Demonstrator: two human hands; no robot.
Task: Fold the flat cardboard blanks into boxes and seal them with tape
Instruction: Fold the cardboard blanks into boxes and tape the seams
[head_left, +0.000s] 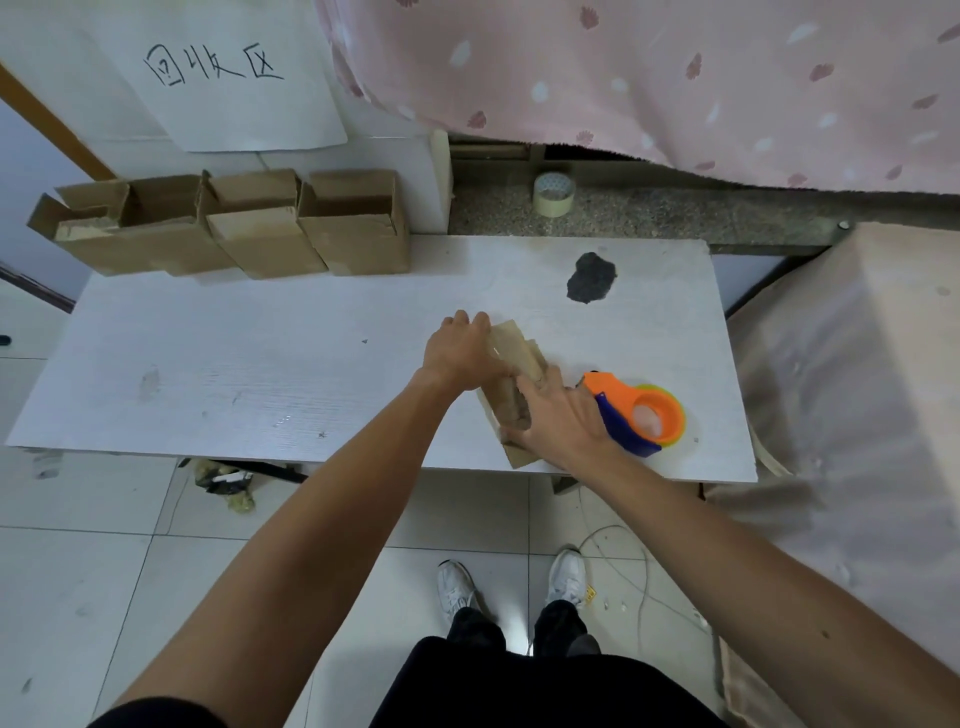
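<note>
Going left to right. At about 10 o'clock from the middle of the white table (208, 374) there's a row of brown boxes (234, 228) lined up along the back edge. They're touching each other, and their top flaps are open. Above them, a paper sign (234, 78) with handwritten characters hangs on the wall.

The action is around 4 o'clock on the table, near the front edge. The cardboard box (519, 348) being worked on lies on the tabletop, slanted so its long side runs from roughly 11 to 5 o'clock. The left hand (460, 353) is on its far end. The fingers are curled down over the far-left edge and the thumb is laid onto the top face, so it's gripping the box. There's a glossy patch on the cardboard right by that thumb, could be clear tape, can't say for sure. The right hand (558, 421) covers the near end. Its fingers are spread across the top and over the right side, and the thumb hooks the near-left corner, so it's also holding the box.

Just at 3 o'clock from the box, touching or nearly touching the right hand, is an orange and blue tape dispenser (644, 415) lying flat. At 1 o'clock on the table is a dark blotch (591, 278). Past the back edge, a roll of tape (554, 193) stands on a speckled ledge under a pink patterned cloth (675, 78). Far right, at 3 o'clock, is something bulky under a pale cover (857, 364). At 6 o'clock, white shoes (457, 584) stand on the tile floor.
</note>
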